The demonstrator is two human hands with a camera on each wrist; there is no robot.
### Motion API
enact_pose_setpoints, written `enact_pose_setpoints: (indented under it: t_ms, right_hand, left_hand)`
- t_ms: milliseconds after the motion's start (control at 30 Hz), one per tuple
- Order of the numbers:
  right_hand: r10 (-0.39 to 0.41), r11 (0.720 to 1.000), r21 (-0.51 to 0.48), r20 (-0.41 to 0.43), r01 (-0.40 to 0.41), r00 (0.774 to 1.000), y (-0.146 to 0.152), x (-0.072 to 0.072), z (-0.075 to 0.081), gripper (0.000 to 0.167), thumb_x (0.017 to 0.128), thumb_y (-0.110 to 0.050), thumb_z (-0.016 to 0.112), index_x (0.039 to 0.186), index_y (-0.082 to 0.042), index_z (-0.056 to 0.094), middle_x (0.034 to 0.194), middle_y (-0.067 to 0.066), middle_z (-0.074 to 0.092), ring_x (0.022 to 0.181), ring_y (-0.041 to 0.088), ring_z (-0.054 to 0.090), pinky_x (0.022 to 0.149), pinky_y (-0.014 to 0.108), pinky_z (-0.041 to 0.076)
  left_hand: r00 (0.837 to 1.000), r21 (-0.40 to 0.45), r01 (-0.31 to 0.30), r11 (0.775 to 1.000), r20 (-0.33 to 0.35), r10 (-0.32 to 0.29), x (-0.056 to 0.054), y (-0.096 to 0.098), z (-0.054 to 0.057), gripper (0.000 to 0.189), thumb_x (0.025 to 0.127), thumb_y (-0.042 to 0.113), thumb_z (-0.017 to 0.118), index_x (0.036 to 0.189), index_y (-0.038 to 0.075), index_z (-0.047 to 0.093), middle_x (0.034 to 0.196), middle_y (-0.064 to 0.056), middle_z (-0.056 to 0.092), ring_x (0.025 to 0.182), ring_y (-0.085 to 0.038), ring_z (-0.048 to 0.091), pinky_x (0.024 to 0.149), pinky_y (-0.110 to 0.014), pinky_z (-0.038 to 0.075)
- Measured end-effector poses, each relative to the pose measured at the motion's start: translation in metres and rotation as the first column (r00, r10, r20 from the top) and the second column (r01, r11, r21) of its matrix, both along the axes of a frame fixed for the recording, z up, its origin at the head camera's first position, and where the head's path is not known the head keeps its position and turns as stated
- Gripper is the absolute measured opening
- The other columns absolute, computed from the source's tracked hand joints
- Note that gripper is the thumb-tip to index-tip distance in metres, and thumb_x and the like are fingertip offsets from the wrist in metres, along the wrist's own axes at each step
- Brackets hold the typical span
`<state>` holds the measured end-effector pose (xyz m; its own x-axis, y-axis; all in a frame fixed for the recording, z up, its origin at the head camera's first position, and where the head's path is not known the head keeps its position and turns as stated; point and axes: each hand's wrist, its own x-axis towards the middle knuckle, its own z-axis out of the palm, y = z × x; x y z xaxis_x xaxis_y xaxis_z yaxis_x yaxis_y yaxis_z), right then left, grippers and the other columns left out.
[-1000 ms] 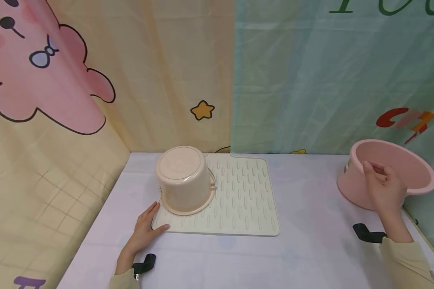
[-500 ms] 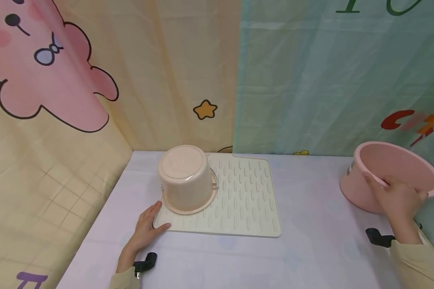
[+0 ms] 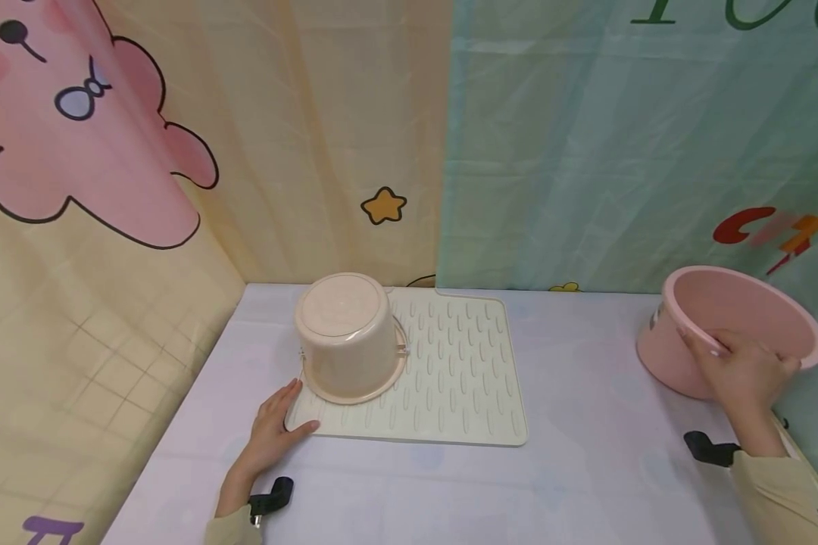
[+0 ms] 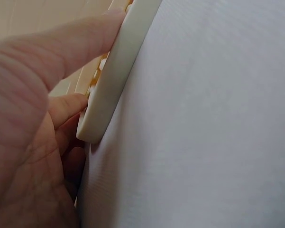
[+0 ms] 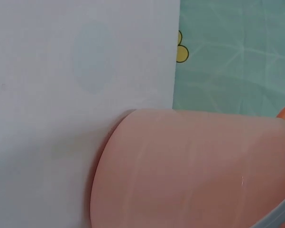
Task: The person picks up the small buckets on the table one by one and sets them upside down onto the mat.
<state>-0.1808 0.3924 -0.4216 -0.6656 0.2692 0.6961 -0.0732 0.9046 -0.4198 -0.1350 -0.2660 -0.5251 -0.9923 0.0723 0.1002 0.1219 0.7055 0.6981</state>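
Observation:
A pink bucket point(image 3: 675, 356) stands at the table's right side, its mouth upward. My right hand point(image 3: 750, 371) grips its near rim, thumb outside and fingers reaching inside. The bucket's outer wall point(image 5: 180, 171) fills the lower part of the right wrist view; the hand itself is out of that view. At the left, my left hand point(image 3: 273, 428) rests with spread fingers at the near left corner of a cream ridged mat point(image 3: 463, 378). In the left wrist view the thumb and a finger touch the mat's edge point(image 4: 116, 76). A beige bucket point(image 3: 348, 341) sits upside down on the mat.
A white cloth point(image 3: 586, 469) covers the table. Behind it hang a cream curtain point(image 3: 341, 136) and a green curtain point(image 3: 572, 151). A grey bucket handle point(image 5: 277, 211) crosses the lower right corner of the right wrist view.
My right hand has gone from loosely curled fingers at the pink bucket's near rim to a grip over that rim. The left hand, mat and beige bucket stay in place.

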Motion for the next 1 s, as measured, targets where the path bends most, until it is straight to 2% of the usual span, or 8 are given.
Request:
enact_pose_setpoints:
  t_ms: [167,233,300,400,500,600,833,1000]
  right_hand:
    - [0.008,0.999,-0.04,-0.059,-0.01,0.998,-0.003,-0.001,-0.001,0.038,0.078,-0.026,0.073,0.064,0.006,0.059,0.062,0.028,0.053,0.085,0.049,0.05,0.106,0.055,-0.001]
    - [0.009,0.998,-0.059,-0.103,-0.016,0.995,-0.004,-0.001,0.0,0.039,0.079,-0.025,0.073,0.06,0.005,0.056,0.057,0.023,0.05,0.075,0.04,0.049,0.105,0.054,-0.002]
    - [0.02,0.996,-0.085,-0.161,-0.034,0.987,-0.005,-0.002,0.003,0.04,0.078,-0.022,0.074,0.058,0.007,0.055,0.051,0.005,0.047,0.068,0.02,0.047,0.104,0.051,0.002]
    - [0.012,0.99,-0.134,-0.227,-0.044,0.974,-0.007,-0.003,0.008,0.036,0.077,-0.021,0.076,0.066,0.01,0.062,0.06,-0.028,0.044,0.07,-0.006,0.036,0.099,0.045,0.008]
    - [-0.003,0.983,-0.178,-0.257,-0.044,0.967,-0.01,-0.004,0.013,0.033,0.077,-0.022,0.078,0.079,0.01,0.069,0.073,-0.046,0.038,0.076,-0.017,0.031,0.092,0.04,0.01]
    - [-0.011,0.982,-0.185,-0.277,-0.043,0.961,-0.013,-0.004,0.016,0.034,0.078,-0.023,0.077,0.085,0.01,0.07,0.077,-0.049,0.039,0.076,-0.018,0.031,0.086,0.037,0.012]
    - [-0.01,0.97,-0.237,-0.271,-0.056,0.963,-0.017,-0.002,0.02,0.034,0.078,-0.022,0.079,0.088,0.009,0.071,0.075,-0.047,0.043,0.079,-0.018,0.034,0.09,0.04,0.011]
    - [0.004,0.966,-0.245,-0.297,-0.08,0.955,-0.024,0.001,0.027,0.033,0.077,-0.02,0.079,0.087,0.01,0.071,0.073,-0.045,0.044,0.076,-0.017,0.034,0.084,0.034,0.012]
  left_hand:
    - [1.0,-0.001,-0.001,1.0,-0.007,0.001,0.0,0.0,0.0,0.083,0.082,0.032,0.074,0.144,-0.005,0.033,0.148,-0.024,0.028,0.133,-0.046,0.016,0.101,-0.065,0.013]
    - [1.0,-0.002,-0.003,1.0,-0.011,0.003,0.0,0.0,0.0,0.082,0.082,0.031,0.074,0.143,-0.005,0.033,0.148,-0.024,0.028,0.133,-0.046,0.016,0.101,-0.065,0.013]
    - [1.0,-0.001,-0.005,1.0,-0.011,0.004,0.0,0.0,0.0,0.082,0.082,0.031,0.074,0.144,-0.005,0.033,0.148,-0.024,0.028,0.133,-0.045,0.016,0.101,-0.065,0.012]
    - [1.0,-0.002,-0.006,1.0,-0.009,0.006,0.001,0.001,0.0,0.083,0.082,0.032,0.074,0.144,-0.005,0.033,0.148,-0.024,0.027,0.133,-0.045,0.015,0.101,-0.065,0.012]
    - [1.0,-0.002,-0.006,1.0,-0.006,0.006,0.001,0.001,0.0,0.083,0.082,0.033,0.073,0.144,-0.005,0.032,0.149,-0.024,0.027,0.133,-0.045,0.015,0.101,-0.065,0.011]
    - [1.0,-0.003,-0.005,1.0,-0.011,0.005,0.001,0.001,0.0,0.083,0.082,0.032,0.074,0.144,-0.006,0.032,0.148,-0.024,0.027,0.133,-0.045,0.015,0.101,-0.065,0.011]
    - [1.0,0.001,0.0,1.0,-0.01,0.0,0.001,0.002,0.001,0.083,0.082,0.032,0.074,0.144,-0.006,0.032,0.148,-0.025,0.026,0.133,-0.046,0.014,0.101,-0.065,0.011]
    - [1.0,-0.004,-0.003,1.0,-0.009,0.003,0.001,0.003,0.002,0.083,0.082,0.032,0.074,0.144,-0.006,0.033,0.148,-0.024,0.027,0.133,-0.045,0.015,0.101,-0.065,0.011]
